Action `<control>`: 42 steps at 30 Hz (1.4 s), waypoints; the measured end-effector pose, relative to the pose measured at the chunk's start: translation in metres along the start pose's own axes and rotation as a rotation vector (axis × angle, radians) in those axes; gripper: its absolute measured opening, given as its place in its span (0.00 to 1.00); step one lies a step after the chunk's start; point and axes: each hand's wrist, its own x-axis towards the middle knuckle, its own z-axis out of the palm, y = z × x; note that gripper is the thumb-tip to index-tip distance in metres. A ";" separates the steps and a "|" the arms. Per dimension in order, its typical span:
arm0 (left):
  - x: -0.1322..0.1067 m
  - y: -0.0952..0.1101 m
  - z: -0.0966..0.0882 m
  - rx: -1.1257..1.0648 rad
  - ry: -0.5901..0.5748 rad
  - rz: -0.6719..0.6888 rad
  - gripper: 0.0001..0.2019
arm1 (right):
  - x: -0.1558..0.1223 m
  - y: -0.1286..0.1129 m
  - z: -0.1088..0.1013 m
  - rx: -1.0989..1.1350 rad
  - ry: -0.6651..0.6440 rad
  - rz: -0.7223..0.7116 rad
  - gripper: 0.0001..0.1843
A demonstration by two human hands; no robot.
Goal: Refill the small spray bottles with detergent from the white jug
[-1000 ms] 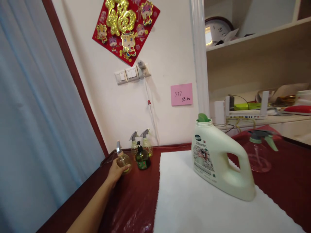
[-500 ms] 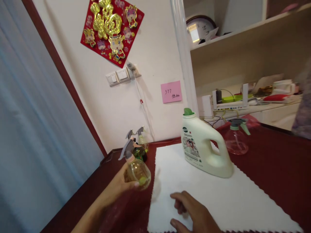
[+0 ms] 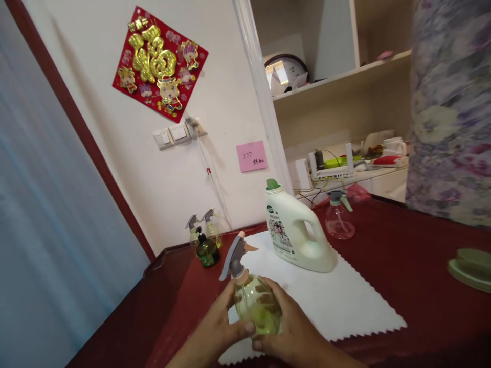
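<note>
Both hands clasp a clear yellowish spray bottle (image 3: 255,301) with a grey trigger head and peach collar, tilted a little to the left. My left hand (image 3: 226,322) wraps its left side, thumb across the front. My right hand (image 3: 287,322) closes round its right side, fingers showing through the clear wall. The bottle is held above the near part of a white mat (image 3: 337,306) with a zigzag edge. Behind it on the mat stands a large pale green jug (image 3: 303,235) with a handle and a green piece at its mouth.
At the back left stand a dark green pump bottle (image 3: 207,251) and two spray bottles (image 3: 213,232). A pink spray bottle (image 3: 339,222) is right of the jug, a green brush-like object (image 3: 471,268) at the right edge. The table (image 3: 402,255) is dark red; a floral curtain (image 3: 450,117) hangs at right.
My left hand has brought the spray bottle rightward and nearer, over the mat. My right hand, free before, now grips it too. The view has turned right.
</note>
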 end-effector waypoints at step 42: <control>0.004 0.005 0.022 -0.379 0.413 0.074 0.24 | -0.007 -0.024 -0.002 -0.030 -0.032 0.045 0.52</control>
